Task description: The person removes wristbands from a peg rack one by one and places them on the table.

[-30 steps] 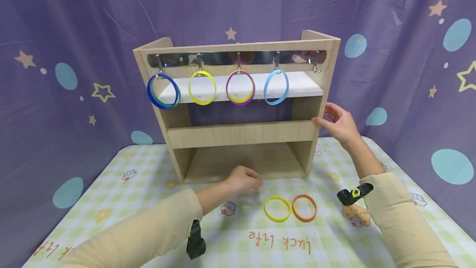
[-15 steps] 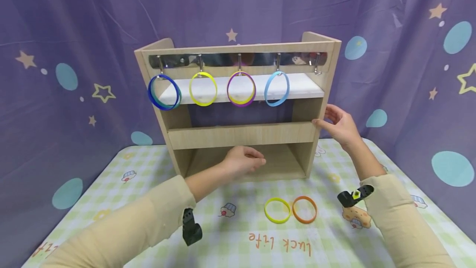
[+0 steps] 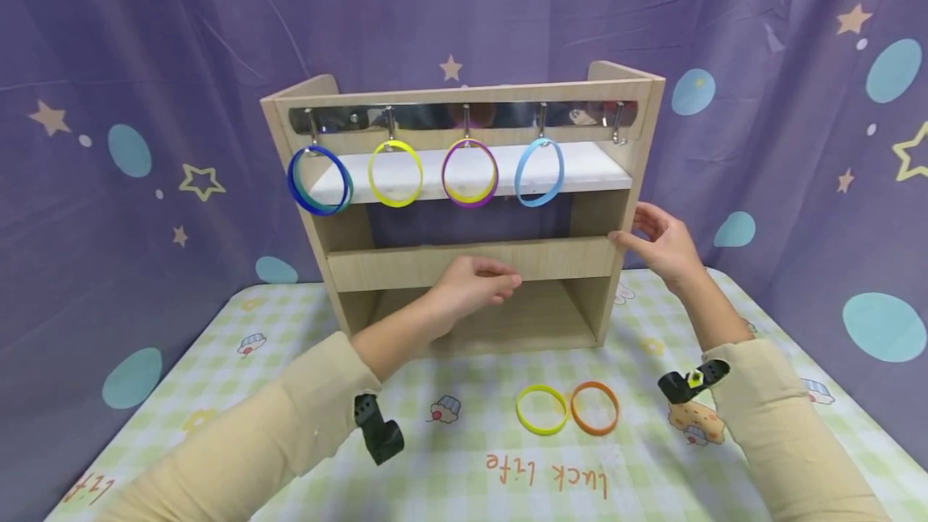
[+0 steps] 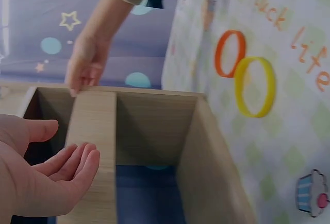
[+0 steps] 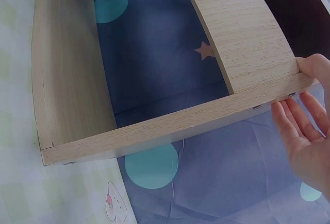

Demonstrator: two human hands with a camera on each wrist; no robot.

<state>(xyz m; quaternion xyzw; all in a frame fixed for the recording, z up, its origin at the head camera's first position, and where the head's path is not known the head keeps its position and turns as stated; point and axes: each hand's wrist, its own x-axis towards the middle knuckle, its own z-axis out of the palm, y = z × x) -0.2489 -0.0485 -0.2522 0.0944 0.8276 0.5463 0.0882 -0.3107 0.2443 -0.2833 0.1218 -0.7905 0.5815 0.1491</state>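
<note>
My right hand [image 3: 663, 248] grips the right side panel of a light wooden shelf [image 3: 384, 268], thumb on the front edge and fingers [image 5: 294, 121] along the outer face. In front of the shelf's middle board hovers my left hand [image 3: 467, 292]. Its fingers are loosely bent, and the left wrist view shows a gap between thumb and fingers with nothing in it. A yellow wristband [image 3: 542, 432] and an orange wristband [image 3: 594, 432] lie side by side on the tablecloth, below and right of the left hand.
A metal hook rail [image 3: 500, 116] spans the shelf top. From its hooks hang blue and teal bands [image 3: 308, 206], a yellow band [image 3: 395, 204], a purple and yellow pair [image 3: 470, 204] and a light blue band [image 3: 539, 203]. The rightmost hook [image 3: 619, 123] is bare. Behind hangs a purple curtain [image 3: 464, 6].
My left hand has risen from the tabletop near the shelf's base to the height of the middle board. The right hand stays on the side panel, and the bands have not moved.
</note>
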